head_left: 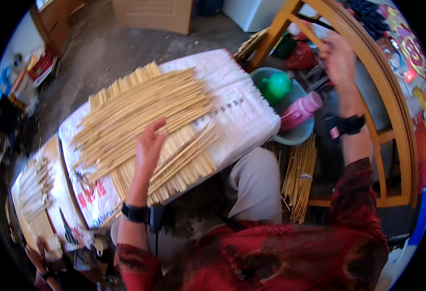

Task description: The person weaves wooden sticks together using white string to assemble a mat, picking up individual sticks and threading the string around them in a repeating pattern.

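Tan, slim wooden sticks [140, 111] lie under the left hand [150, 143], its half-curled fingers parted, gripping none visibly. Around it, at two o'clock, the blurred right hand [339, 56] hovers by a yellow-brown wooden frame [406, 160]; its hold cannot be told. Most sticks seem already laid across the white-covered surface [254, 109]; loose sticks [189, 151] at four and a bundle [298, 169] at three look unsorted.
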`<state>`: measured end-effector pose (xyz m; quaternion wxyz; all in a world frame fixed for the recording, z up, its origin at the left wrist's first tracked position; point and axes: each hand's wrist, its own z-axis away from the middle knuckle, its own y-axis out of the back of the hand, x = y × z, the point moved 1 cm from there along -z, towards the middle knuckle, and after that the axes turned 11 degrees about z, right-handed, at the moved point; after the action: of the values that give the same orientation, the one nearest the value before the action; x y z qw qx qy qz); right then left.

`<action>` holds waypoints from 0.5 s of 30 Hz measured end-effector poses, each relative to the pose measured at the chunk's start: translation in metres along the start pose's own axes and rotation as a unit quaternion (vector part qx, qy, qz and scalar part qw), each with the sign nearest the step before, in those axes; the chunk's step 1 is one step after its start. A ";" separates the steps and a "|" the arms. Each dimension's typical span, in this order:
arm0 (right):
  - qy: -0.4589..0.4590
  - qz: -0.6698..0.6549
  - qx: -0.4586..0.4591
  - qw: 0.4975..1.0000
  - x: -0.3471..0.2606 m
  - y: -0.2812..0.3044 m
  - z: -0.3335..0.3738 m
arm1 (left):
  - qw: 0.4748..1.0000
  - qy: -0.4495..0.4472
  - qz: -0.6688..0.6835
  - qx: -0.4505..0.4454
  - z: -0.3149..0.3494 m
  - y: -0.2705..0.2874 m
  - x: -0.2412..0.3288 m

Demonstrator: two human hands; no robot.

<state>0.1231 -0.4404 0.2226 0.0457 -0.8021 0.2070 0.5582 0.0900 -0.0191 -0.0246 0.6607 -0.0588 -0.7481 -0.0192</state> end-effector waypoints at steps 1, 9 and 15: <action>0.018 -0.064 -0.056 0.996 -0.006 -0.021 0.012 | 0.998 -0.004 0.024 -0.063 -0.006 -0.022 0.005; 0.038 -0.324 -0.224 0.918 -0.066 -0.113 0.044 | 0.956 -0.053 0.154 -0.243 -0.018 -0.138 0.121; 0.017 -0.341 -0.244 0.908 -0.037 -0.071 -0.001 | 0.968 0.016 0.150 -0.201 -0.019 -0.118 0.119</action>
<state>0.1400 -0.3655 0.2456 0.0329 -0.8195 -0.2211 0.5277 0.0807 -0.1312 0.1019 0.6425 -0.3017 -0.7009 -0.0704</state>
